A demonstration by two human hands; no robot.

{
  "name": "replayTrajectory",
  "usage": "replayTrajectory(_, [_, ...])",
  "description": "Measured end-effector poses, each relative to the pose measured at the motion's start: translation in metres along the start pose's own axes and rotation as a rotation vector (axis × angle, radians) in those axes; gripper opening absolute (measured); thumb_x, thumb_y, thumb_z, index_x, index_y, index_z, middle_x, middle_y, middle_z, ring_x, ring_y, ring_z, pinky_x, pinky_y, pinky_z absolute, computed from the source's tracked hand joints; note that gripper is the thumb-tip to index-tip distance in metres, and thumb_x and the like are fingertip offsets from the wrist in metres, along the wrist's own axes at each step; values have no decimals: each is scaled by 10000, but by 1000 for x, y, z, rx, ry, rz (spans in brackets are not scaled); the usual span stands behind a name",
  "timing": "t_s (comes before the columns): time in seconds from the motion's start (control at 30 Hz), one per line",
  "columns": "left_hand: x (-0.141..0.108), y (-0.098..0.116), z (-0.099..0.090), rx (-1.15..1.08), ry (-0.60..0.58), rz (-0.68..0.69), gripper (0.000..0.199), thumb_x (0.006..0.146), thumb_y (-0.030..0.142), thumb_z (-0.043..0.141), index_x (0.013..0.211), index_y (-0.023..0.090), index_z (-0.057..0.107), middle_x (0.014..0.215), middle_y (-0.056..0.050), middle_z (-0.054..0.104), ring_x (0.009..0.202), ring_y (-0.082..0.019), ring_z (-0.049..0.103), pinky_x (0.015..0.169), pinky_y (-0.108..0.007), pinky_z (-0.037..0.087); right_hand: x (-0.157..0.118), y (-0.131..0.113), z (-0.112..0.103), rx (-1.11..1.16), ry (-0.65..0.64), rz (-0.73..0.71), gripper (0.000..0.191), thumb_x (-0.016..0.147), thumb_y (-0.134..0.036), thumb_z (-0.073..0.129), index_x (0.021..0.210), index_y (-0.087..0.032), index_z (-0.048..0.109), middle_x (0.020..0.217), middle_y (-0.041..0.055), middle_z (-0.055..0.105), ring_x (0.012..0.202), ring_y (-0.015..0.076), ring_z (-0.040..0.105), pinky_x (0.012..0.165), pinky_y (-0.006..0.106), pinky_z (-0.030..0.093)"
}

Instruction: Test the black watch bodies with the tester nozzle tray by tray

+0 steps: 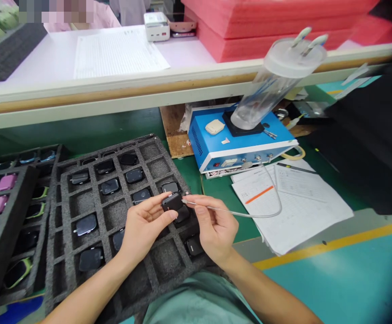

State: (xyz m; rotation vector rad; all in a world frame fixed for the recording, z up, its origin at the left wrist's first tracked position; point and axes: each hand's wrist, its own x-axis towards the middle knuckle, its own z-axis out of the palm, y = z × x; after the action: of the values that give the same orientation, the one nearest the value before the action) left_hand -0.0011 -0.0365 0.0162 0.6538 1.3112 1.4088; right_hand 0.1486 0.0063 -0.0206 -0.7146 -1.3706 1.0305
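Head view: left hand point(145, 229) pinching black smartwatch case point(173, 202), held just above grey foam tray point(89, 202). Right hand point(214, 229) pinching thin cabled probe point(236, 213), tip at case's edge. Case seems small, light, rigid; smooth sides likely slippery. Best held by edges. Probe looks light, its cable flexible. Blue tester box point(277, 141) beyond hands; paper sheets point(294, 207) to right.

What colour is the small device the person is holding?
The small device is black, best in the head view.

Two hands point(145, 227) — one watch point(173, 202), one cable point(250, 215)
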Motion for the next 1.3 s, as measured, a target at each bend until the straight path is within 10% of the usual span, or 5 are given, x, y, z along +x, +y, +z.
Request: replayTrajectory(1.3, [2, 5, -3, 81, 45, -42, 545, 615, 319, 933, 1107, 167, 755, 1132, -114, 782, 1062, -258, 738, 991, -355, 561, 8, -2, 4, -16, -25, -9, 165, 986, -186, 569, 1045, -234, 716, 1020, 60, 770, 961, 181, 745, 809, 311, 649])
